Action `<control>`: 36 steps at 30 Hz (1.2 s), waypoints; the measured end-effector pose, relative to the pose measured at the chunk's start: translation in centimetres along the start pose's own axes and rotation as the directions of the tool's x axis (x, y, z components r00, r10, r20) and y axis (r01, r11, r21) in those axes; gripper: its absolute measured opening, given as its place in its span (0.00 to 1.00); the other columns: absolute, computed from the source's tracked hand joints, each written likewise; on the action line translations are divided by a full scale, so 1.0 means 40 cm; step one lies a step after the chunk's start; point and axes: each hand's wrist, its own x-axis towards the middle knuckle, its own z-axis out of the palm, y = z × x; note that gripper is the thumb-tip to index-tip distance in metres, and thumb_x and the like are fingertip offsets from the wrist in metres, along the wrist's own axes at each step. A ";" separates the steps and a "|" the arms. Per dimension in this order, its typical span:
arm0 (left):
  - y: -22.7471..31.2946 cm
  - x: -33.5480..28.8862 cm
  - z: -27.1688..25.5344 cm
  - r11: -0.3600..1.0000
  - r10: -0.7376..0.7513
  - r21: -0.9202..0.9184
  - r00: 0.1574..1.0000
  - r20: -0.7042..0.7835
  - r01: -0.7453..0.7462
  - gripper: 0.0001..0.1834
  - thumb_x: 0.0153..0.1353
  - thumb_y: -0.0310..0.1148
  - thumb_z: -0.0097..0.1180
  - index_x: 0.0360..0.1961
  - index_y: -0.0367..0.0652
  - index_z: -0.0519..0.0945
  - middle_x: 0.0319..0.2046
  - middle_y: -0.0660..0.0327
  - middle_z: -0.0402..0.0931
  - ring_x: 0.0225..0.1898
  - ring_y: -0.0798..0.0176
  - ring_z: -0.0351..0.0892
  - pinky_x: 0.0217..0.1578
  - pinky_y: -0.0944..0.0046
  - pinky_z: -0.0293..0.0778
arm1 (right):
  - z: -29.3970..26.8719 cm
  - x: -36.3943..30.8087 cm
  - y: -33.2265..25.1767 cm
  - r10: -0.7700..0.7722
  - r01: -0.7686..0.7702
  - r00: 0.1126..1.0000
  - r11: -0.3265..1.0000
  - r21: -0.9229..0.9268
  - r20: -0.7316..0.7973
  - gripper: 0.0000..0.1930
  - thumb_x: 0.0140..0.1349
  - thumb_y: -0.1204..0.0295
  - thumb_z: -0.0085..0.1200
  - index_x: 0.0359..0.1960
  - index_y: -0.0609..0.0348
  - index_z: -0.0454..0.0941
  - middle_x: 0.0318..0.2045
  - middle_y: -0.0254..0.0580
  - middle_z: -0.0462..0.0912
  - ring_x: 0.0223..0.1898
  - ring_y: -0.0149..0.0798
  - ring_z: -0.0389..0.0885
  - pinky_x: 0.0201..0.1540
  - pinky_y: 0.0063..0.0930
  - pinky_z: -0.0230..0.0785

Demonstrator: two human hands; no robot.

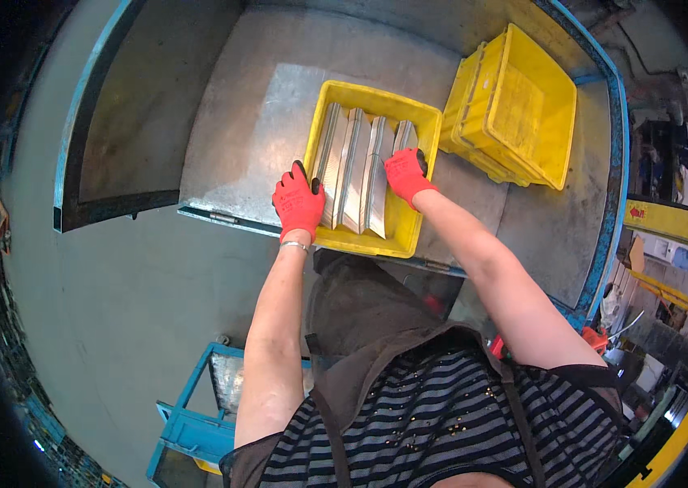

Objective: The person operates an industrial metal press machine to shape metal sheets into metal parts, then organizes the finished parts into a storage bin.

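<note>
A yellow plastic crate [419, 122] stands on a metal-topped workbench and holds several long shiny metal profiles [353, 171] lying side by side. My left hand [299, 203], in a red glove, grips the left side of this bundle near the crate's left wall. Also in a red glove, my right hand [406, 173] presses on the right side of the profiles, by the short piece at the right. Both hands clamp the bundle between them inside the crate.
A stack of empty yellow crates [519, 106] lies tipped at the back right of the bench [254, 122]. Blue steel edging [608, 187] frames the bench. A blue metal stand [197, 423] sits on the grey floor at lower left. Yellow railings [677, 220] are at right.
</note>
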 end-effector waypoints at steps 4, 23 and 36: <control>-0.005 0.003 0.002 1.000 -0.007 0.003 1.000 0.016 0.007 0.31 0.51 0.41 0.57 0.56 0.42 0.65 0.43 0.50 0.71 0.44 0.47 0.71 0.45 0.49 0.67 | 0.007 -0.003 0.003 -0.090 0.089 0.995 0.995 -0.043 -0.035 0.12 0.56 0.68 0.49 0.40 0.46 0.81 0.43 0.37 0.78 0.45 0.42 0.76 0.42 0.42 0.63; 0.215 -0.119 0.115 0.876 0.383 -0.325 0.924 0.022 -0.356 0.24 0.51 0.38 0.56 0.48 0.38 0.71 0.43 0.47 0.71 0.47 0.44 0.70 0.47 0.49 0.66 | -0.024 -0.147 0.167 0.399 -0.163 0.882 0.758 0.632 -0.251 0.39 0.54 0.54 0.54 0.64 0.57 0.53 0.56 0.57 0.63 0.56 0.51 0.63 0.55 0.47 0.56; 0.327 -0.048 0.376 0.979 0.068 -0.202 0.908 0.413 0.019 0.13 0.53 0.37 0.53 0.34 0.38 0.75 0.33 0.42 0.76 0.38 0.41 0.76 0.39 0.48 0.71 | 0.055 -0.104 0.104 0.591 -0.111 0.781 0.451 0.886 -0.202 0.36 0.55 0.63 0.53 0.64 0.53 0.53 0.44 0.55 0.72 0.43 0.54 0.73 0.45 0.45 0.65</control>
